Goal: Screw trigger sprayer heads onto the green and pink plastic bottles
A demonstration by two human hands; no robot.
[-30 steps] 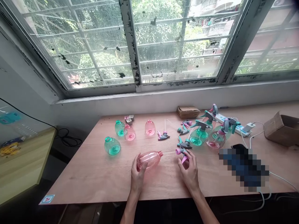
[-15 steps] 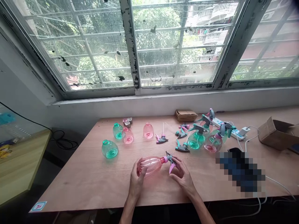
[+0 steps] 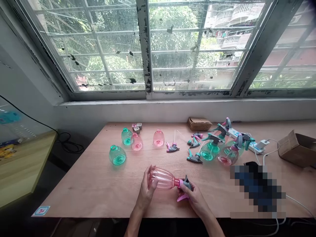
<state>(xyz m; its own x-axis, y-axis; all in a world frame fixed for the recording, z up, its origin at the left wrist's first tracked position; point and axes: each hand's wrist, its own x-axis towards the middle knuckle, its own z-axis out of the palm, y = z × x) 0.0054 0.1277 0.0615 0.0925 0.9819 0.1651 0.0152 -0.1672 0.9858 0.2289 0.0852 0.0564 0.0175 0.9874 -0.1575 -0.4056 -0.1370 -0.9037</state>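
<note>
A clear pink spray bottle [image 3: 163, 178] lies sideways in the air above the table's front, its neck pointing right. My left hand [image 3: 146, 189] is closed around its base end. On the neck sits a grey and pink spray head [image 3: 187, 185], and my right hand [image 3: 195, 197] grips it at the pink collar, with the pink trigger pointing down and left. Beyond my hands stand two green bottles [image 3: 118, 155] and two pink bottles [image 3: 158, 138] without spray heads. Several loose spray heads [image 3: 194, 157] lie on the table right of them.
Several assembled spray bottles [image 3: 209, 149] stand at the right, close to a white power strip [image 3: 256, 147] with cables. An open cardboard box [image 3: 296, 149] is at the far right. A small brown box [image 3: 199, 124] and small cubes [image 3: 136, 128] sit along the back. A blurred dark patch [image 3: 259, 187] covers the right front.
My right hand has closed in on the spray head's collar, and the head has turned on the neck, its trigger swinging down and left. The view has shifted slightly.
</note>
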